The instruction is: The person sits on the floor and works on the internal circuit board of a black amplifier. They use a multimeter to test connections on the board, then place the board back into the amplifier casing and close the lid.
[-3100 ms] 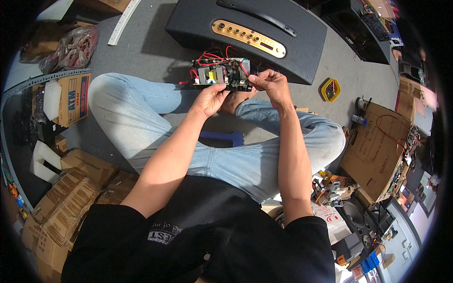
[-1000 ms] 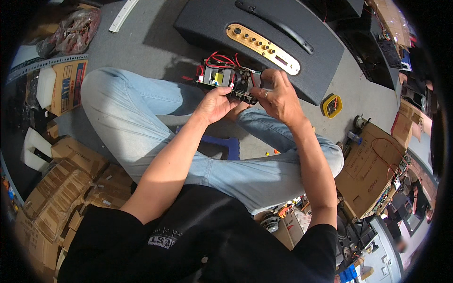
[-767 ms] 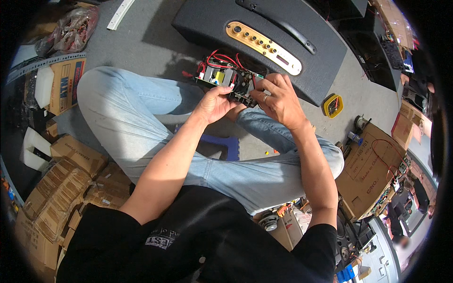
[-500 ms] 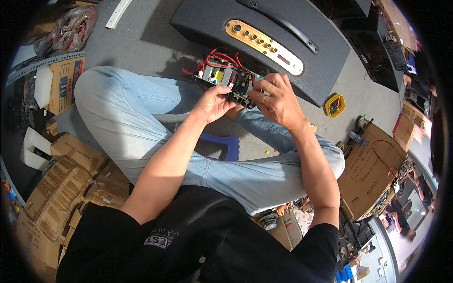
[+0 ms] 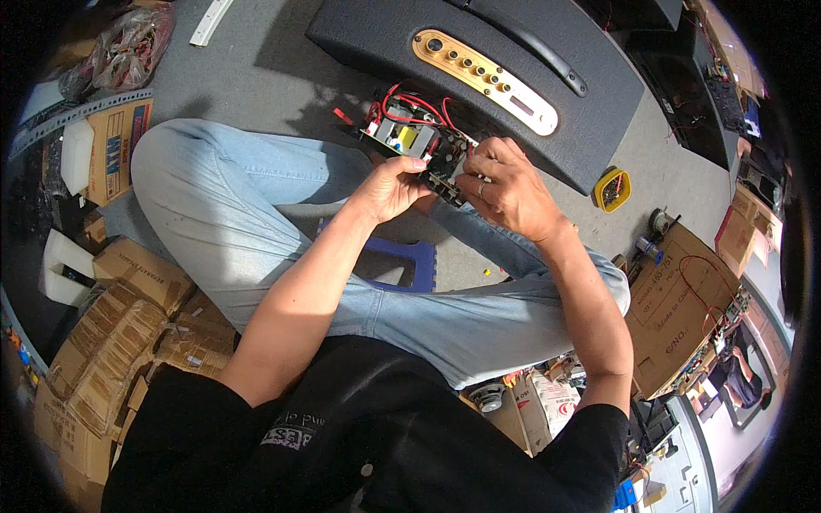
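A circuit board assembly point(image 5: 405, 137) with red wires, grey metal heatsinks and a yellow part is held up above my crossed legs. My left hand point(image 5: 389, 190) grips its near edge, thumb on top. At the board's right end my right hand point(image 5: 513, 190), with a ring on one finger, is closed in a pinch; its fingers hide what is between them. Just beyond the board lies a black speaker cabinet point(image 5: 376, 38) with a gold control panel point(image 5: 487, 79), a row of knobs and a black strap handle point(image 5: 530, 44).
A yellow tub point(image 5: 623, 198) of small parts stands right of the cabinet. Below my hands is a blue plastic stool point(image 5: 422, 267). Cardboard boxes point(image 5: 103, 359) crowd the left, and another carton point(image 5: 676, 321) with wires lies right. A bag of wires point(image 5: 132, 47) sits far left.
The board has tilted, its right end dropping toward me, and shifted slightly right. My right hand has moved slightly right and turned with it. My left hand keeps its grip.
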The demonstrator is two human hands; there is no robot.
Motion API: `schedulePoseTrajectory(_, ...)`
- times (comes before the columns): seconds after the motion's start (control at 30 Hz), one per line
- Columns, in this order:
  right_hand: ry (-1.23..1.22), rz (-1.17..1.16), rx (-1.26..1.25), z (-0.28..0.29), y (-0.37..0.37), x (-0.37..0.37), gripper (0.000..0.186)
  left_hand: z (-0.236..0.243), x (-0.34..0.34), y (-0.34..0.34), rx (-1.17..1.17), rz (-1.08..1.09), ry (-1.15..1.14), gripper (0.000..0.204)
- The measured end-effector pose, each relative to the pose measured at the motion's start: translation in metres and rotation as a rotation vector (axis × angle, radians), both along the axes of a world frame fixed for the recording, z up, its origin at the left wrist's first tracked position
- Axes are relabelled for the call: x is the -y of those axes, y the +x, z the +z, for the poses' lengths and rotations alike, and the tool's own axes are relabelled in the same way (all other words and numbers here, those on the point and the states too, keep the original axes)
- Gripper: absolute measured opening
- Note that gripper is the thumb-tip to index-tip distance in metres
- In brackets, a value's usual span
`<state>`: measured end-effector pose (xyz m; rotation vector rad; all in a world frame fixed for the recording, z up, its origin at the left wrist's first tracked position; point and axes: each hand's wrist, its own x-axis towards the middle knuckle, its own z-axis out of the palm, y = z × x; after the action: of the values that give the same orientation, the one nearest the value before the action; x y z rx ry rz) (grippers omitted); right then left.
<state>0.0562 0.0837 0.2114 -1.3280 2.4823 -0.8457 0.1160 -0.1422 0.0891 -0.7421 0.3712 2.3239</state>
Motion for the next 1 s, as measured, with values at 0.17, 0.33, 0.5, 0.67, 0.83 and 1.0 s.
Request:
schedulePoseTrajectory(0.17,-0.008,0.130,0.100,-0.005,-0.005,-0.003,0.026,-0.012,0.002,0.005,-0.071,-0.097,-0.051,0.046)
schedulePoseTrajectory(0.33,-0.062,0.117,0.122,-0.009,-0.003,-0.003,0.025,0.003,-0.002,0.001,-0.052,-0.083,-0.086,0.036)
schedulePoseTrajectory(0.5,-0.067,0.105,0.120,-0.009,-0.003,-0.002,0.020,-0.002,-0.002,0.005,0.044,-0.097,-0.051,0.039)
schedulePoseTrajectory(0.67,-0.072,0.111,0.089,-0.007,-0.003,0.000,0.020,0.006,0.001,-0.001,0.015,-0.114,0.009,0.041)
schedulePoseTrajectory(0.83,-0.081,0.076,0.080,-0.010,0.002,-0.003,0.025,0.005,0.001,0.001,0.036,-0.092,-0.048,0.042)
schedulePoseTrajectory(1.0,-0.033,0.102,0.047,-0.023,0.016,-0.007,0.023,0.006,0.006,0.002,-0.109,-0.215,-0.133,0.044)
